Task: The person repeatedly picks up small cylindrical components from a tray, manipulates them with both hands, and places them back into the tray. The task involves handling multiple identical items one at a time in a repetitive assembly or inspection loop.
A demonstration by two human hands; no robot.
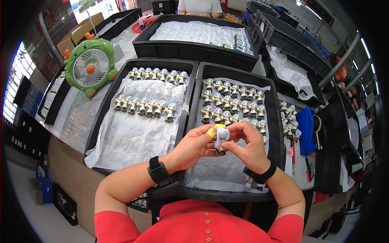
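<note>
1. Yellow wrapping [211, 132] is covering my left thumb tip, and right beside it I'm holding a small figurine [222, 135] with pale bluish hair!
2. My left hand [191, 147] is clamping it from one side, thumb and fingers pressing in; my right hand [252, 146] is gripping the other side, thumb low, fingertips up by the head.
3. Both hands are hovering, figurine and all, over the right black tray [277, 121], where rows of similar figurines [233, 99] are lying on a white sheet.
4. Just beside it, the left black tray [162, 62] is carrying two rows, one along the far end, another nearer me.
5. Off to the right, more figurines [289, 119] are clustering next to a blue object [308, 131].
6. Further out, a green fan [90, 68] is standing at left, a large black tray [194, 50] is stretching across the far side, and a person in a pale top [199, 6] is sitting or standing beyond; I can't tell which.
</note>
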